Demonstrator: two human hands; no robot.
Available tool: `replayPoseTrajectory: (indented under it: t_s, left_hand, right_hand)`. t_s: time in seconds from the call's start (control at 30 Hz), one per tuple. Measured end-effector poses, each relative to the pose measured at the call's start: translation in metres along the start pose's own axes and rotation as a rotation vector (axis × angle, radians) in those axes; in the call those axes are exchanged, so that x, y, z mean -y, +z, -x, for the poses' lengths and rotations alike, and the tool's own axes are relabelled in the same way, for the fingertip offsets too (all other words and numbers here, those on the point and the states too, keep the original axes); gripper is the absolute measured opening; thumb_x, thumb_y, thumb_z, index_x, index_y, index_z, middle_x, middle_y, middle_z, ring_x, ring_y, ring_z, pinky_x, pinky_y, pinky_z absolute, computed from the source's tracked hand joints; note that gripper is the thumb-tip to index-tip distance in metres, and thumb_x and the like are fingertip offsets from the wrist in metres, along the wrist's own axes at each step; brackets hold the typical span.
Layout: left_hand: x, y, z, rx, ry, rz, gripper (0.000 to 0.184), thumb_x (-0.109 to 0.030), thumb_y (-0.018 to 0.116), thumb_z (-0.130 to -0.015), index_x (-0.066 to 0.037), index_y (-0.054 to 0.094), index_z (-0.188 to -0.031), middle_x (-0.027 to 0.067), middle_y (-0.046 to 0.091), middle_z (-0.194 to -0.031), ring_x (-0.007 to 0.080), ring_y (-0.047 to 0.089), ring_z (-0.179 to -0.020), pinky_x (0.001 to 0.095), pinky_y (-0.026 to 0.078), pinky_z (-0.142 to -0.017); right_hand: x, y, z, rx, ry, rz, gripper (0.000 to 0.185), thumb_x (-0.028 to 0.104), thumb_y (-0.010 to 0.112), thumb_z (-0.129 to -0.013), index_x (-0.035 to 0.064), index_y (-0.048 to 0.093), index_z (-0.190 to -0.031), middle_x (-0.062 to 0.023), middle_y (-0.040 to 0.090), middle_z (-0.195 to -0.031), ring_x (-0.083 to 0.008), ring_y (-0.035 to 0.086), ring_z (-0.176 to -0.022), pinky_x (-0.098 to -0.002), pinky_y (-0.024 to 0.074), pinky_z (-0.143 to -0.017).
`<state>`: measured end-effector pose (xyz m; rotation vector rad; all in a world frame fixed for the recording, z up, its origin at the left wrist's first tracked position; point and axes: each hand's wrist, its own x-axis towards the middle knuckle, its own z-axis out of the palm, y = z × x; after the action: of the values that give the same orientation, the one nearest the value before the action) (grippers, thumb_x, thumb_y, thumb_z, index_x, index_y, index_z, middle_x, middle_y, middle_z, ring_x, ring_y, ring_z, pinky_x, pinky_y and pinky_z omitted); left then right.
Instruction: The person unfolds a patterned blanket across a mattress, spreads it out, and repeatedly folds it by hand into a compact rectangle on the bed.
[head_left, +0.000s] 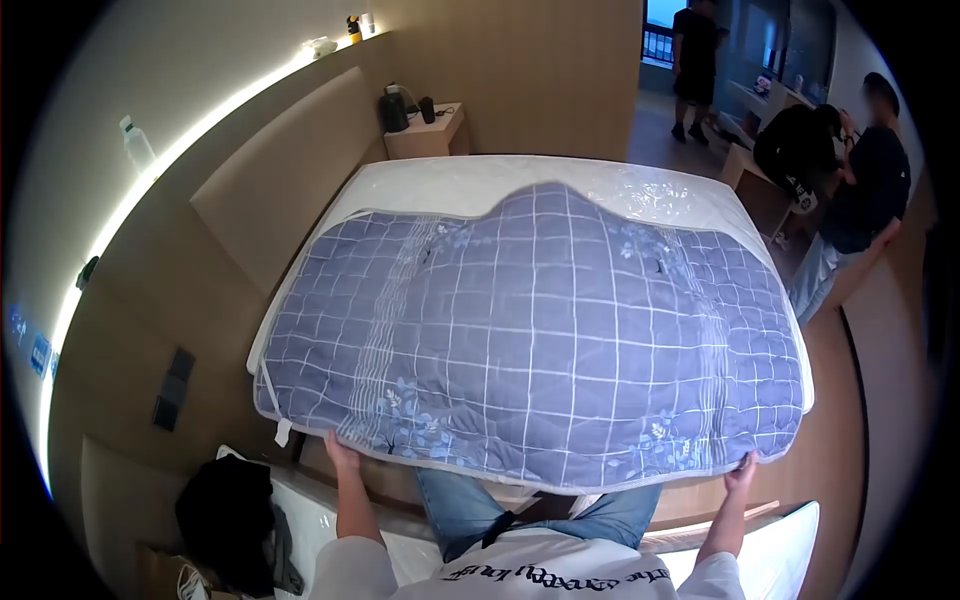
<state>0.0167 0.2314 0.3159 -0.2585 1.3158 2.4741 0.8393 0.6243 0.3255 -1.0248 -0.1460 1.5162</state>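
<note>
A blue-grey checked mattress pad with leaf prints and pale binding is spread over a white mattress. Its middle bulges upward, and its far edge stops short of the mattress's far side. My left hand is closed on the near edge, left of centre, its fingers partly hidden by the fabric. Farther right along the same edge, my right hand grips the pad near its right corner. Between my hands the near edge sags over my legs. A white tag or strap hangs at the left corner.
A nightstand with a kettle and a black cup stands beyond the bed. Behind me lie a second mattress and dark clothing. Several people are at the right. A padded headboard lines the left wall.
</note>
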Motion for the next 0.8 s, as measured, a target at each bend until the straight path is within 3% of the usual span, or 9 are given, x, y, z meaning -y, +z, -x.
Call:
replayPoseTrajectory:
  t_s: [0.03, 0.1, 0.17, 0.3, 0.37, 0.43, 0.57, 0.7, 0.8]
  left_hand:
    - [-0.002, -0.001, 0.001, 0.014, -0.004, -0.005, 0.051, -0.030, 0.047, -0.086, -0.008, 0.031, -0.129, 0.0115, 0.039, -0.128, 0.0297, 0.041, -0.113, 0.0439, 0.033, -0.095]
    - [-0.012, 0.000, -0.006, 0.005, -0.179, 0.187, 0.054, -0.034, 0.050, -0.083, -0.007, 0.034, -0.127, 0.0096, 0.040, -0.127, 0.0291, 0.041, -0.113, 0.0439, 0.033, -0.095]
    - [-0.017, -0.001, -0.037, 0.110, -0.125, 0.109, 0.059, -0.040, 0.051, -0.081, -0.007, 0.035, -0.127, 0.0093, 0.040, -0.127, 0.0291, 0.039, -0.115, 0.0445, 0.031, -0.097]
    - [-0.076, 0.051, -0.109, 0.142, -0.219, -0.013, 0.061, -0.044, 0.048, -0.082, -0.005, 0.034, -0.127, 0.0125, 0.039, -0.128, 0.0302, 0.037, -0.117, 0.0430, 0.031, -0.098]
    - [-0.110, 0.092, -0.118, 0.044, 0.079, -0.228, 0.057, -0.040, 0.047, -0.085, -0.001, 0.035, -0.125, 0.0145, 0.043, -0.124, 0.0301, 0.042, -0.113, 0.0422, 0.033, -0.096]
    - [-0.149, 0.125, -0.092, 0.025, 0.126, -0.178, 0.057, -0.039, 0.047, -0.085, 0.001, 0.036, -0.124, 0.0152, 0.044, -0.122, 0.0296, 0.044, -0.110, 0.0409, 0.035, -0.094]
    - [-0.165, 0.081, -0.074, -0.149, 0.374, -0.261, 0.058, -0.037, 0.048, -0.086, 0.007, 0.038, -0.121, 0.0161, 0.046, -0.119, 0.0279, 0.049, -0.102, 0.0371, 0.037, -0.090]
    - [-0.127, -0.029, -0.059, -0.449, 0.397, -0.783, 0.056, -0.034, 0.047, -0.087, 0.008, 0.038, -0.122, 0.0182, 0.045, -0.120, 0.0277, 0.048, -0.102, 0.0364, 0.037, -0.090]
    - [-0.107, -0.045, -0.036, -0.532, 0.311, -0.662, 0.057, -0.035, 0.047, -0.087, 0.009, 0.036, -0.122, 0.0188, 0.046, -0.119, 0.0293, 0.048, -0.102, 0.0376, 0.037, -0.090]
  right_hand:
    - [-0.016, -0.002, -0.007, -0.112, -0.041, 0.033, 0.067, 0.047, 0.052, -0.079, 0.0077, 0.032, -0.129, -0.0077, 0.038, -0.129, -0.0272, 0.038, -0.116, -0.0474, 0.0311, -0.096]
    - [-0.032, -0.041, -0.048, -0.102, -0.172, 0.187, 0.070, 0.050, 0.050, -0.079, 0.0078, 0.028, -0.132, -0.0081, 0.032, -0.134, -0.0284, 0.035, -0.120, -0.0473, 0.0294, -0.097]
    - [-0.015, -0.013, -0.040, 0.148, -0.049, -0.085, 0.071, 0.050, 0.046, -0.081, 0.0078, 0.026, -0.133, -0.0081, 0.028, -0.137, -0.0291, 0.032, -0.122, -0.0470, 0.0280, -0.099]
    - [0.093, 0.058, -0.081, -0.061, -0.035, 0.260, 0.038, 0.023, 0.046, -0.082, 0.0022, 0.043, -0.114, -0.0132, 0.052, -0.111, -0.0312, 0.050, -0.102, -0.0480, 0.0379, -0.090]
    - [0.130, 0.123, -0.045, -0.068, -0.344, 0.380, 0.027, 0.013, 0.045, -0.082, 0.0015, 0.045, -0.107, -0.0136, 0.055, -0.101, -0.0283, 0.054, -0.093, -0.0424, 0.0438, -0.083]
    - [0.157, 0.156, -0.007, -0.032, -0.508, 0.386, 0.029, 0.015, 0.046, -0.085, -0.0002, 0.045, -0.110, -0.0131, 0.055, -0.103, -0.0252, 0.055, -0.092, -0.0386, 0.0450, -0.081]
    - [0.158, 0.123, 0.034, -0.043, -0.675, 0.414, 0.046, 0.020, 0.050, -0.085, -0.0035, 0.037, -0.123, -0.0150, 0.050, -0.114, -0.0241, 0.052, -0.100, -0.0356, 0.0422, -0.085]
    - [0.114, 0.025, -0.002, -0.155, -0.436, 0.289, 0.046, 0.021, 0.048, -0.087, 0.0005, 0.035, -0.126, -0.0154, 0.044, -0.121, -0.0271, 0.047, -0.107, -0.0414, 0.0389, -0.090]
    - [0.077, 0.029, 0.000, -0.313, -0.255, 0.227, 0.045, 0.026, 0.048, -0.087, 0.0029, 0.036, -0.124, -0.0124, 0.044, -0.121, -0.0265, 0.042, -0.110, -0.0440, 0.0351, -0.093]
